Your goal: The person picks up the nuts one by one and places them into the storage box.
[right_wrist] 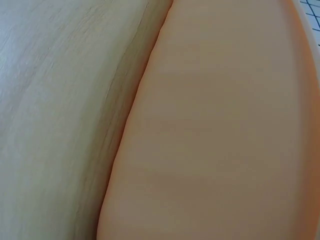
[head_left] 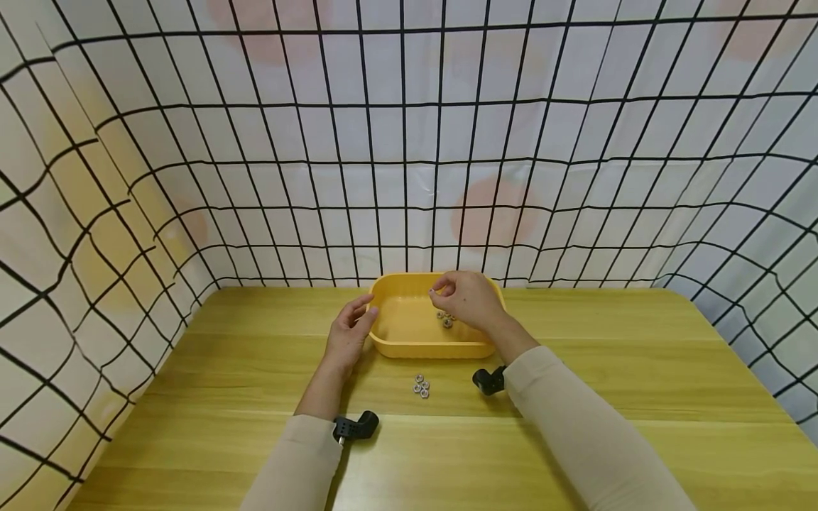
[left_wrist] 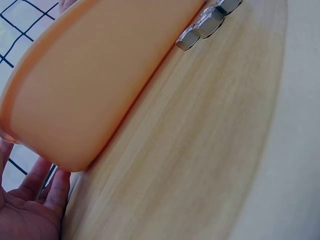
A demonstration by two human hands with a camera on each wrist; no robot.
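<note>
A yellow plastic tray (head_left: pixel 409 348) stands on the wooden table (head_left: pixel 639 397) near its far edge. My left hand (head_left: pixel 366 310) rests with straight fingers against the tray's left wall; the left wrist view shows its fingers (left_wrist: pixel 47 185) relaxed beside the tray (left_wrist: pixel 100 85). My right hand (head_left: pixel 437 288) hovers over the tray's back part, thumb and forefinger pinched together on what looks like a small metal nut. Several nuts (head_left: pixel 445 319) lie inside the tray. Three more nuts (head_left: pixel 420 385) sit on the table in front of it, also seen from the left wrist as nuts (left_wrist: pixel 205 22).
Grid-patterned cloth walls (head_left: pixel 409 177) close in the table on the back and both sides. Black wrist-camera mounts (head_left: pixel 354 427) (head_left: pixel 488 380) hang under both forearms. The right wrist view shows only the tray's wall (right_wrist: pixel 225 125) and the tabletop (right_wrist: pixel 50 100).
</note>
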